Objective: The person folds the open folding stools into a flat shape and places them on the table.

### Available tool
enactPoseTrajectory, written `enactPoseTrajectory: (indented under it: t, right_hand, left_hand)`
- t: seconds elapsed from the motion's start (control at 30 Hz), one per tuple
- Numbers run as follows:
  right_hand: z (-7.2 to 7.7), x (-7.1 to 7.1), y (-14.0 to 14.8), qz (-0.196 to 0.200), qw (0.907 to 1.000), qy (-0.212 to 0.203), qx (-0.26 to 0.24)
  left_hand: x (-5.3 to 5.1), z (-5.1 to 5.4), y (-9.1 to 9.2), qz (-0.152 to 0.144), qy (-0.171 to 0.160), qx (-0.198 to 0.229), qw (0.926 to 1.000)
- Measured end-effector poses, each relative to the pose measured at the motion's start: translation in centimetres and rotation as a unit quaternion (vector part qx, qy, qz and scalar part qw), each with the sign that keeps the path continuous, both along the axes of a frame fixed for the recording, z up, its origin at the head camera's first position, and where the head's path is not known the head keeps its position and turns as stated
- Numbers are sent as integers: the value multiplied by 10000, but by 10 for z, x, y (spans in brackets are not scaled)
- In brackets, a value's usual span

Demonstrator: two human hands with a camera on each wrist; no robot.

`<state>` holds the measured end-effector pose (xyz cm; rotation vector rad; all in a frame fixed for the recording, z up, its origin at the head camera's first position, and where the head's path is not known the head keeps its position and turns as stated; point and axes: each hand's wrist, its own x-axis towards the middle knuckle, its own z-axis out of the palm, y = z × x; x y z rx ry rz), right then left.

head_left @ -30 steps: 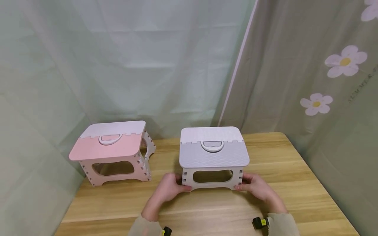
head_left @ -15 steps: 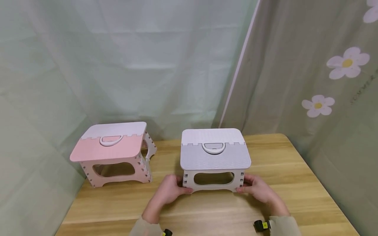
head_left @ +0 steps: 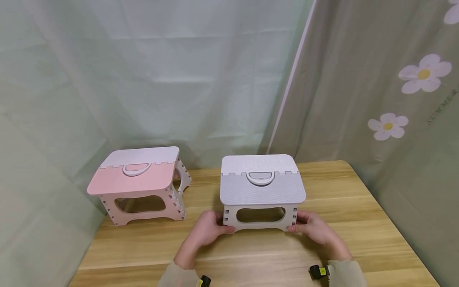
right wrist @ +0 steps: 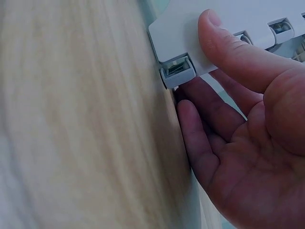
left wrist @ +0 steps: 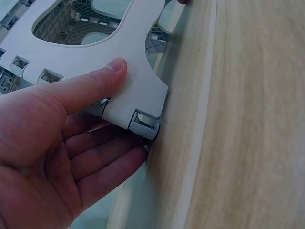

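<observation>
A folding step stool [head_left: 262,192] with a grey and white top stands unfolded on the table, its carry handle lying flat in the middle. My left hand [head_left: 207,229] grips the foot of its near leg panel on the left, thumb on the front face and fingers behind, as the left wrist view shows on the white leg panel [left wrist: 133,71]. At the other end, my right hand [head_left: 315,229] holds the right foot the same way. In the right wrist view the thumb lies on the leg panel [right wrist: 178,33] and the fingers curl behind its edge, their tips partly hidden.
To the left stands a second folding stool [head_left: 138,177], pink and white, also unfolded and turned slightly. Both stools rest on a wooden table [head_left: 258,259]. Pale curtains [head_left: 179,79] hang behind the table and along its sides, with flowers printed on the right one.
Both hands keep their hold on the grey and white stool, which stays in place. Only the head view shifts slightly.
</observation>
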<state>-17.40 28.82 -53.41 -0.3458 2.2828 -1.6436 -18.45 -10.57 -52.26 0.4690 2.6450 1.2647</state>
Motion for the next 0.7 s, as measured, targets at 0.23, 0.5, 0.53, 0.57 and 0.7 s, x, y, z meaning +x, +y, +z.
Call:
enactPoseTrajectory:
  t: [0.23, 0.5, 0.53, 0.57, 0.7]
  right_hand:
    - [1, 0, -1, -32, 9999, 4, 165]
    - [2, 1, 0, -59, 9997, 2, 221]
    - [2, 1, 0, -58, 9997, 2, 241]
    - [2, 1, 0, -49, 9997, -2, 243]
    - [2, 0, 0, -12, 9997, -10, 244]
  left_hand:
    - [1, -1, -1, -37, -12, -9, 10000]
    - [0, 0, 0, -80, 36, 101, 9999]
    - [0, 0, 0, -92, 29, 103, 9999]
    - [0, 0, 0, -92, 6, 90, 9999]
    - [-1, 0, 0, -94, -20, 55, 9999]
